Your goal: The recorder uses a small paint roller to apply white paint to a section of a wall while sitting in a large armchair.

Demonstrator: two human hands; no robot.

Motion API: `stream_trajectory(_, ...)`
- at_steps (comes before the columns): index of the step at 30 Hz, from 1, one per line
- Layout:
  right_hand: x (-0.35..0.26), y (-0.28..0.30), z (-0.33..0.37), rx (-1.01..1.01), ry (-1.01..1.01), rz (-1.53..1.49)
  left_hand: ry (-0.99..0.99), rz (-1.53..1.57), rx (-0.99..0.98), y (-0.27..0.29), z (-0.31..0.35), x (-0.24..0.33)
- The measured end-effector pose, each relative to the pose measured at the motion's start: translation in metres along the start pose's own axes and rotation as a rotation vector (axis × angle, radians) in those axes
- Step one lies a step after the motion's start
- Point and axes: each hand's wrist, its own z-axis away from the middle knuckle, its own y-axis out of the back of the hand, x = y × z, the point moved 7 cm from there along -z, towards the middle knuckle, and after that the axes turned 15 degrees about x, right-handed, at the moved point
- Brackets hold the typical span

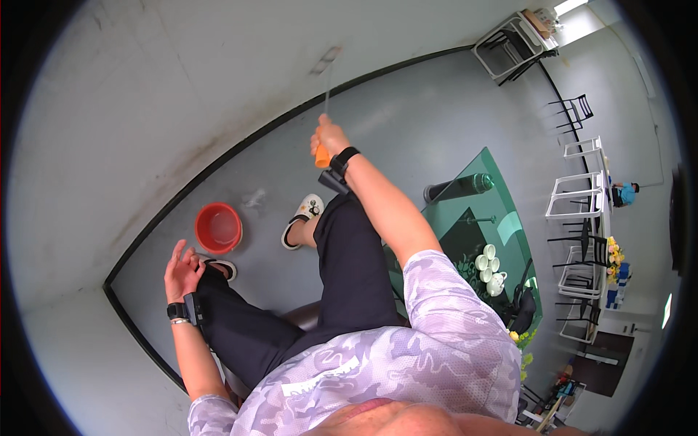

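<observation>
You have a scuffed wall [211, 80] in front. A red bucket [200, 232] stands on the floor [400, 109]. The tool [322, 158] is raised toward the wall; its head is blurred, contact unconfirmed. Right hand [329, 136]: fingers clamped on its orange handle. Left hand [183, 276]: empty, fingers loosely apart. Judged step: working the wall. Next move calls for controlled pressure.

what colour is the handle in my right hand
The handle is orange, clearest in the head view.
</observation>
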Motion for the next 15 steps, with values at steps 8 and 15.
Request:
stream_trajectory(8,-0.046,0.001,-0.010,0.098,0.210,0.115,-0.026,0.033,-0.025,0.008,0.002,0.007)
stream_trajectory(15,0.052,-0.004,-0.014,0.026,0.012,0.169,0.024,-0.011,0.000,-0.005,-0.003,-0.002)
